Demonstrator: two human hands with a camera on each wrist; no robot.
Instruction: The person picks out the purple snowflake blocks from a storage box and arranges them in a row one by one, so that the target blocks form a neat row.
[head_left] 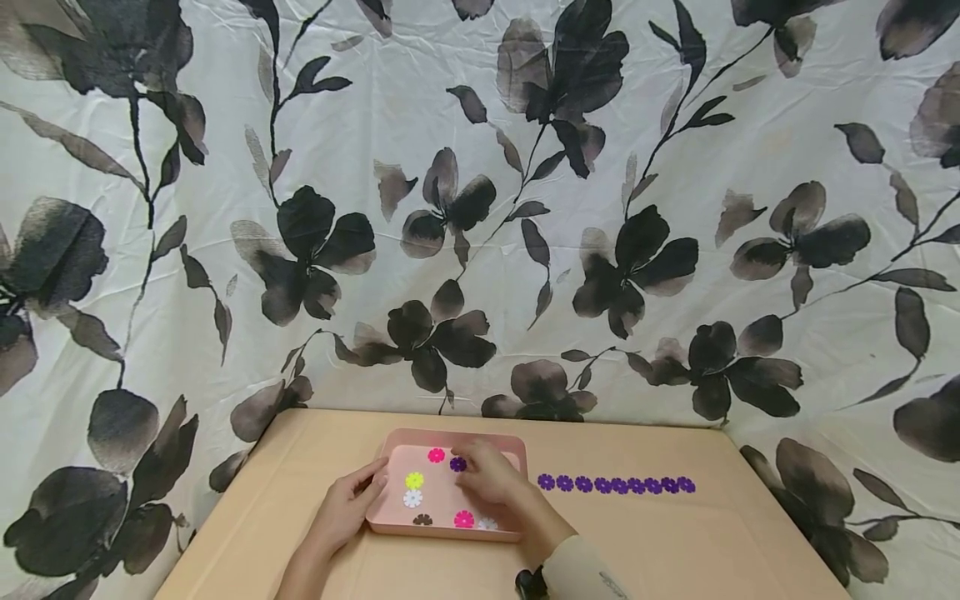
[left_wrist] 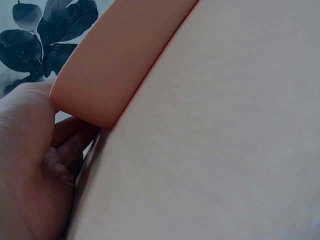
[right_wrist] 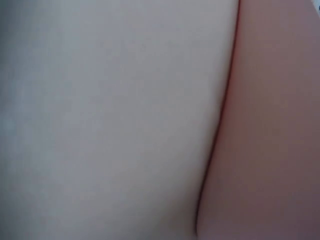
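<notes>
In the head view, a shallow pink tray (head_left: 448, 533) lies on the table with several small flower-shaped pieces inside. My left hand (head_left: 347, 508) grips the tray's left side; in the left wrist view its thumb lies at the tray's corner (left_wrist: 95, 95) and the fingers curl behind. My right hand (head_left: 491, 475) reaches over the tray from the right, thumb and forefinger pinching a purple flower piece (head_left: 458, 464). Near it lies a pink flower piece (head_left: 436, 455). The right wrist view shows the tray's side wall (right_wrist: 270, 130) but not the hand.
To the tray's right, several purple flower pieces (head_left: 618, 485) form a straight row on the tan table (head_left: 637, 542). Yellow (head_left: 414, 481), white (head_left: 412, 498) and brown (head_left: 422, 520) pieces lie in the tray. A floral cloth (head_left: 525, 275) hangs behind the table.
</notes>
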